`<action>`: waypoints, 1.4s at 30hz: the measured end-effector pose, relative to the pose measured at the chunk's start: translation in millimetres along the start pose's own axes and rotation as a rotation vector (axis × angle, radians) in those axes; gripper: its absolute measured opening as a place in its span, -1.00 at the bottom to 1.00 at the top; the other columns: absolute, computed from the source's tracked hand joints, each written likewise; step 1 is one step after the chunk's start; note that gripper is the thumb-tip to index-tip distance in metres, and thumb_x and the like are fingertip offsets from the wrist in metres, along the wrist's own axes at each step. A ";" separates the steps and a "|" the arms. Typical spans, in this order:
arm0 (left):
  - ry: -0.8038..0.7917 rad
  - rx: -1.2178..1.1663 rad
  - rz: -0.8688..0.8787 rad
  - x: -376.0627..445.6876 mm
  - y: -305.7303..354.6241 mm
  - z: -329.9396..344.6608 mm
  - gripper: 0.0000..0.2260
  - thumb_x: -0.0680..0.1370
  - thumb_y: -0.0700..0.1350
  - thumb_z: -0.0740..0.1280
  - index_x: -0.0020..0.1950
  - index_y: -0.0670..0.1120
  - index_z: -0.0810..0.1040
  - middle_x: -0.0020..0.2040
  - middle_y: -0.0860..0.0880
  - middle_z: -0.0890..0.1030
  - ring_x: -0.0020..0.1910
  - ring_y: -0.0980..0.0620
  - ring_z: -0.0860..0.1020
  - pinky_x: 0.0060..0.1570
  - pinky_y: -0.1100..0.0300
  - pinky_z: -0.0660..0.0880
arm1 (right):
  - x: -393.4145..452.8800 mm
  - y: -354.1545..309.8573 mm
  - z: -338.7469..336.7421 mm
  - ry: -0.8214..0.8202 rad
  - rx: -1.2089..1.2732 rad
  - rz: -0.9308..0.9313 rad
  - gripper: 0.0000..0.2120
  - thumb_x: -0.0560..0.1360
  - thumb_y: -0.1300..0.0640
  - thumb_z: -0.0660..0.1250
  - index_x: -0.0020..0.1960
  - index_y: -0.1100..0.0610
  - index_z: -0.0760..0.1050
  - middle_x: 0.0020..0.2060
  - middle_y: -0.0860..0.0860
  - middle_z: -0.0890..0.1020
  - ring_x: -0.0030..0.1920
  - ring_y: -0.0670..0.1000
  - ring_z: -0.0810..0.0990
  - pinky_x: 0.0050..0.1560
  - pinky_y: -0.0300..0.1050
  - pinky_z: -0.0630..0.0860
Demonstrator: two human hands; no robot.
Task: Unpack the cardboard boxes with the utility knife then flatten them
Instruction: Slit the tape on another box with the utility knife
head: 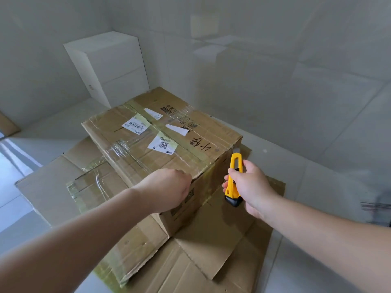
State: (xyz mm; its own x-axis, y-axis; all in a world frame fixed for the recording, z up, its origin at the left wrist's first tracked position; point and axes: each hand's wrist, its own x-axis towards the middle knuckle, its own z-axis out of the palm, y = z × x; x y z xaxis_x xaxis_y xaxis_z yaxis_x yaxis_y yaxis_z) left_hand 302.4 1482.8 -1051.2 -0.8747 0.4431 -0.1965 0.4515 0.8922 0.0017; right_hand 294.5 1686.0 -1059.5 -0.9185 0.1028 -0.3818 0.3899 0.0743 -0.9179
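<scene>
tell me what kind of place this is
Probably a bare indoor room used for unpacking: pale tiled floor and walls, a taped cardboard box on flattened cardboard, and a white box in the corner.

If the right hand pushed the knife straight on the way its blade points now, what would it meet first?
Probably the taped box: the right hand holds the knife with its blade tip up beside the box's right side near the top edge. Depth is unclear, so it might slip just past that edge.
</scene>
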 end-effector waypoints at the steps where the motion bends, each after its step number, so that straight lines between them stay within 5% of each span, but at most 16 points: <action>1: 0.004 -0.005 -0.005 3.6 3.7 -0.8 -0.85 0.61 -0.12 0.07 -0.11 -0.06 0.37 -0.25 0.01 0.45 -0.25 -0.04 0.49 -0.17 0.07 0.51 | 2.7 -0.5 -1.5 0.018 -0.004 -0.006 -0.58 0.62 0.20 0.21 0.45 0.09 0.27 -0.11 0.14 0.61 -0.30 0.02 0.61 -0.23 -0.08 0.61; 21: 0.076 -0.022 0.013 17.0 10.1 1.2 -0.84 0.64 -0.08 0.02 -0.10 -0.03 0.31 -0.29 0.08 0.35 -0.29 0.01 0.41 -0.24 0.20 0.39 | 34.1 -12.7 -10.4 0.088 0.001 -0.011 -0.60 0.61 0.21 0.22 0.44 0.11 0.30 -0.07 0.14 0.60 -0.24 0.04 0.60 -0.13 -0.02 0.62; 29: 0.089 -0.039 -0.001 17.1 10.4 1.3 -0.83 0.64 -0.07 0.04 -0.12 -0.03 0.32 -0.27 0.06 0.36 -0.31 0.01 0.40 -0.24 0.19 0.39 | 9.2 -1.1 -8.2 -0.002 -0.043 -0.028 -0.54 0.62 0.20 0.20 0.49 0.06 0.24 -0.11 0.14 0.59 -0.26 0.02 0.59 -0.25 -0.10 0.58; 34: 0.096 -0.035 -0.006 19.0 12.3 0.2 -0.83 0.64 -0.07 0.04 -0.12 -0.04 0.31 -0.27 0.05 0.36 -0.30 0.00 0.40 -0.23 0.17 0.41 | -15.8 3.9 1.3 -0.175 -0.136 -0.025 -0.83 0.62 0.20 0.19 0.20 0.06 0.40 -0.16 0.16 0.56 -0.30 0.02 0.56 -0.23 -0.03 0.60; 42: 0.132 -0.062 0.030 -4.2 -0.6 -0.4 -0.70 0.60 0.12 0.12 -0.28 0.02 0.27 -0.32 0.09 0.39 -0.33 0.07 0.41 -0.29 0.24 0.40 | -26.3 3.9 -3.5 -0.213 -0.131 0.002 -0.69 0.63 0.22 0.17 0.36 0.07 0.33 -0.17 0.13 0.55 -0.30 0.00 0.54 -0.29 -0.14 0.58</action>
State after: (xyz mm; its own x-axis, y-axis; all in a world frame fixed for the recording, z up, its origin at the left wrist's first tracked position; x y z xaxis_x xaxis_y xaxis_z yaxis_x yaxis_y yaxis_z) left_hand 305.7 1480.4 -1049.9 -0.8786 0.4732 -0.0648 0.4692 0.8805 0.0673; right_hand 320.4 1687.1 -1052.7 -0.9055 -0.1070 -0.4106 0.3842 0.2040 -0.9004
